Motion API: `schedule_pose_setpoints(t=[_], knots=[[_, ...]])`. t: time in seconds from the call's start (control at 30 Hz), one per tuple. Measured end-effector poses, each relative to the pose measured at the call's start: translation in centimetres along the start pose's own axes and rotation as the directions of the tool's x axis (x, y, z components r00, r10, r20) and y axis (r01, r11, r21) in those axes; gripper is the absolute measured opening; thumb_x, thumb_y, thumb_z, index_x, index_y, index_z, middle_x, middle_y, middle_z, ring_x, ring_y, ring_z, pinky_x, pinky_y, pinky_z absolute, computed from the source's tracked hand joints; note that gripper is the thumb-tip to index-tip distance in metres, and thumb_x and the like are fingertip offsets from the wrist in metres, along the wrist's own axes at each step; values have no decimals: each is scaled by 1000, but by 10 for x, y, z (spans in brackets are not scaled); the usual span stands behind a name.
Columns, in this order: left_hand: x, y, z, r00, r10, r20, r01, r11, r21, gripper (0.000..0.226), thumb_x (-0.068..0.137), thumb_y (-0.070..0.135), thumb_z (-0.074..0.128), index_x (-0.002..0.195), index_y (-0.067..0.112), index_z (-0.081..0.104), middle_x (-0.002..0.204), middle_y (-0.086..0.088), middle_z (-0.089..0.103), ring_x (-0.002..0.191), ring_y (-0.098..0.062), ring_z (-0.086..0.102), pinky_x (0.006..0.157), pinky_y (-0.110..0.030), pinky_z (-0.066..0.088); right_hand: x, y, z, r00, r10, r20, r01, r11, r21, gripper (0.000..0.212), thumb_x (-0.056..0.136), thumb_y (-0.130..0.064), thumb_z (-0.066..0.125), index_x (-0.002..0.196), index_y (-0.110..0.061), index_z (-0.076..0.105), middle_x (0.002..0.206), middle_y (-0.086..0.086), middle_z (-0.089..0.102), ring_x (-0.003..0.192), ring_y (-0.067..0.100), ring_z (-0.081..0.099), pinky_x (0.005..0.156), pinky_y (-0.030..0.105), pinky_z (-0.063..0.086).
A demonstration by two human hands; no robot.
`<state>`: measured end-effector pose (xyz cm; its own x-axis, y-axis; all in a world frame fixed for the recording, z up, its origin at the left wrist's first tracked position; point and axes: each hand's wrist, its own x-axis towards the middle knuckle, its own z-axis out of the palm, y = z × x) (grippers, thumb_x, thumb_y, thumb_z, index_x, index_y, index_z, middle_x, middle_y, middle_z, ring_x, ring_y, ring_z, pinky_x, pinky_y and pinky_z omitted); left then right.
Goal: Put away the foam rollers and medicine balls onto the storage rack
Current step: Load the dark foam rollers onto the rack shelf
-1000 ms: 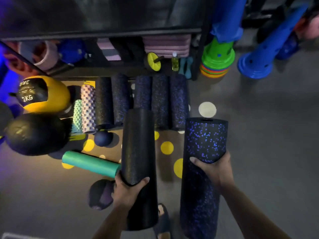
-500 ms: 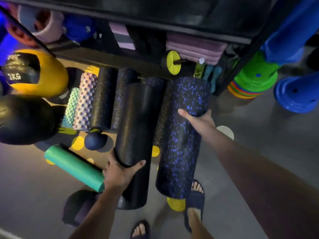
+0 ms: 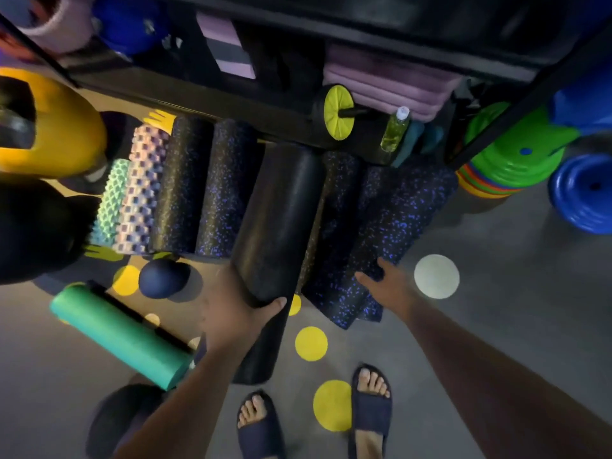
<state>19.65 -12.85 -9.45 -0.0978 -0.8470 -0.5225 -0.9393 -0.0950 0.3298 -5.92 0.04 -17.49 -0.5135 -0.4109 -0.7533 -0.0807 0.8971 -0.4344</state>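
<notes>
Lowered since a moment ago, the speckled roller (image 3: 397, 226) lies at the foot of the storage rack (image 3: 198, 97), right grip (image 3: 390, 286) slack on it; my left grip (image 3: 228, 319) wraps the black roller (image 3: 281, 220), light stiff foam, I judge

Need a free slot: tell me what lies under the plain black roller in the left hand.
Speckled rollers show beneath both sides of the black roller, plus a yellow floor dot. Anything directly below it is covered.
</notes>
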Motion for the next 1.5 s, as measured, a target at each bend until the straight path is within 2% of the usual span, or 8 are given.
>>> schedule_pose_setpoints(t=[0.17,0.33,0.5,0.63,0.8,1.23,1.33,1.5], knots=[[73,44,55,992,122,16,-123,983,137,127,65,72,79,159,39,-1,161,-19,22,146,-44,25,115,-64,22,20,14,15,995,-74,-61,71,996,-46,60,89,-45,72,132,-22,37,125,10,60,111,34,61,83,36,43],[91,46,85,962,205,183,-257,904,341,77,100,34,58,160,43,10,168,-11,-18,155,-42,-7,123,-63,12,23,24,12,976,-211,-52,203,971,-128,67,90,-42,72,144,-27,35,148,11,45,124,37,55,96,44,47],[48,6,68,888,246,389,-322,936,144,50,100,10,50,149,23,49,161,-8,37,148,-29,35,116,-26,25,7,16,11,977,-195,89,215,891,-400,76,94,-51,62,158,-29,30,170,2,8,150,29,29,116,42,34],[26,-7,34,969,99,225,-72,990,-125,48,101,9,49,145,27,51,134,-9,63,119,-32,61,93,-34,47,-9,-3,-5,975,-206,86,223,910,-349,69,99,-38,59,159,-19,30,169,2,16,152,24,27,119,33,24],[-22,2,-8,988,15,151,108,635,-765,37,99,-1,57,130,18,63,127,4,67,130,-30,58,115,-53,41,-68,-22,-28,961,-277,12,269,921,-283,67,100,-31,61,158,-21,31,165,0,28,147,25,38,111,30,30],[-176,90,-212,985,173,3,-95,559,-824,20,103,23,57,120,31,63,109,4,70,94,-12,64,91,-37,55,-295,-152,-106,905,-424,-15,409,880,-240,64,100,-31,60,157,-19,34,158,4,43,142,26,44,109,31,35],[-212,86,-230,977,192,-98,-204,683,-701,20,104,18,54,109,13,73,92,-1,72,67,4,64,68,-21,52,-330,-156,-98,901,-427,-80,415,901,-127,46,98,-28,63,142,-16,57,133,8,67,124,25,61,100,30,43],[-222,40,-210,961,54,-270,-209,783,-586,40,100,42,48,89,13,73,81,-1,72,81,-11,64,77,-38,47,-334,-132,-58,905,-418,-76,425,897,121,8,99,-27,61,93,-31,65,64,-4,71,66,11,71,77,44,57]])
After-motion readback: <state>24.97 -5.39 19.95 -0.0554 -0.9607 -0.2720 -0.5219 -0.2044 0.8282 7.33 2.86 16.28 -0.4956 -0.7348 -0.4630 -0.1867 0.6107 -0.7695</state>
